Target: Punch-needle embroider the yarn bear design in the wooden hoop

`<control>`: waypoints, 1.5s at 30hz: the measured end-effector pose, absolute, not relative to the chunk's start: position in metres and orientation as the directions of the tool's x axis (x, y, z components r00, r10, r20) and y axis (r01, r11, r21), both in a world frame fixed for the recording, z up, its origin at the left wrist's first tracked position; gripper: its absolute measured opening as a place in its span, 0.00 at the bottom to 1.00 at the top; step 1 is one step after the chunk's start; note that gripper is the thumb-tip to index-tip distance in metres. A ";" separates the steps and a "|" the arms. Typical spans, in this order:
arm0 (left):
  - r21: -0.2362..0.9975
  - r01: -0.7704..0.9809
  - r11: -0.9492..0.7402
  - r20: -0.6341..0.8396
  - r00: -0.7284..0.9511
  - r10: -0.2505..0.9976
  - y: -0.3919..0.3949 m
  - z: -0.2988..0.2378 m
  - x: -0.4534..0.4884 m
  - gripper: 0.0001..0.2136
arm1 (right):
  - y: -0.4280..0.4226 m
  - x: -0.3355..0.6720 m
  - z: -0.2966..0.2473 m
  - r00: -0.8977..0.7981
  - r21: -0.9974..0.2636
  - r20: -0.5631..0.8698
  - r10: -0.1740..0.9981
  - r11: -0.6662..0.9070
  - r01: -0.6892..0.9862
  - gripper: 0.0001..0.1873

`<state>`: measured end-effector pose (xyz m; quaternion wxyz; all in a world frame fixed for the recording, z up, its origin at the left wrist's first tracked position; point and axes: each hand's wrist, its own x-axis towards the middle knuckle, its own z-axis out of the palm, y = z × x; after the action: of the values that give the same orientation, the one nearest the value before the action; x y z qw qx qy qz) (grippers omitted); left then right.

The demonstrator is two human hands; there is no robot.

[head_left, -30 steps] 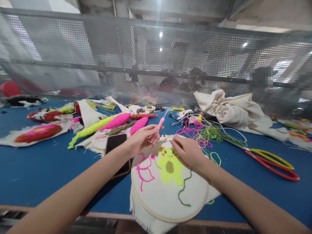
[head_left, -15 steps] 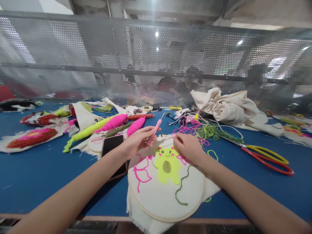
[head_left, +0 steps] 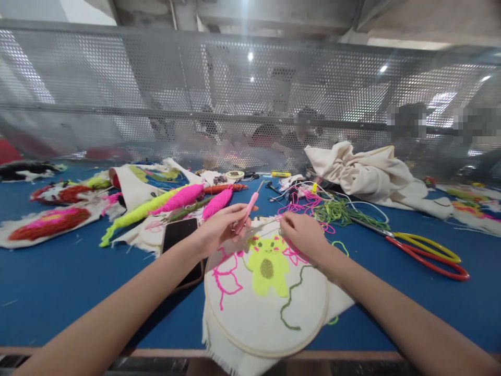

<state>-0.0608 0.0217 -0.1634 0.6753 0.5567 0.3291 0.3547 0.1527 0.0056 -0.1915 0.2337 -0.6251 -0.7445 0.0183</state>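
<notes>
A wooden embroidery hoop (head_left: 309, 339) with white cloth lies at the near edge of the blue table (head_left: 62, 282). The cloth carries a neon-yellow figure (head_left: 269, 265), pink outlines and a green line. My left hand (head_left: 222, 225) is closed around a pink punch needle (head_left: 247, 207), its tip pointing up and away. At the hoop's far rim, my right hand (head_left: 303, 235) pinches something thin, perhaps yarn, which I cannot make out. A dark phone (head_left: 182, 245) lies under my left wrist.
Pink, yellow-green and green yarn skeins (head_left: 183, 197) lie behind the hoop, loose pink and green yarn (head_left: 332, 211) to their right. Red-and-yellow scissors (head_left: 426, 253) lie at right. Crumpled cream cloth (head_left: 371, 177) and finished pieces (head_left: 50, 219) ring the table. A perforated metal screen (head_left: 235, 94) stands behind.
My view shifted slightly, so the hoop sits a little lower-left in frame. My right hand slid a bit up toward the hoop's far rim. The left hand kept its hold on the needle.
</notes>
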 end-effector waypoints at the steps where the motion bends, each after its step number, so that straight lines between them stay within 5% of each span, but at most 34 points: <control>1: 0.985 -0.112 0.131 -0.052 0.530 0.846 0.021 -0.163 -0.061 0.13 | 0.005 0.153 -0.191 -0.110 -0.318 0.322 0.940 0.217 0.923 0.16; 37: 0.986 -0.110 0.129 -0.049 0.541 0.840 0.023 -0.165 -0.062 0.11 | 0.005 0.151 -0.188 -0.054 -0.271 0.209 0.976 0.111 0.956 0.16; 45: 0.990 -0.105 0.093 -0.026 0.512 0.858 0.021 -0.163 -0.062 0.11 | 0.004 0.153 -0.193 -0.028 -0.361 0.331 0.943 0.154 0.920 0.14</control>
<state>-0.0616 0.0206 -0.1625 0.6601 0.5660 0.3329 0.3649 0.1529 0.0045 -0.1926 0.2521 -0.6499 -0.7166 0.0236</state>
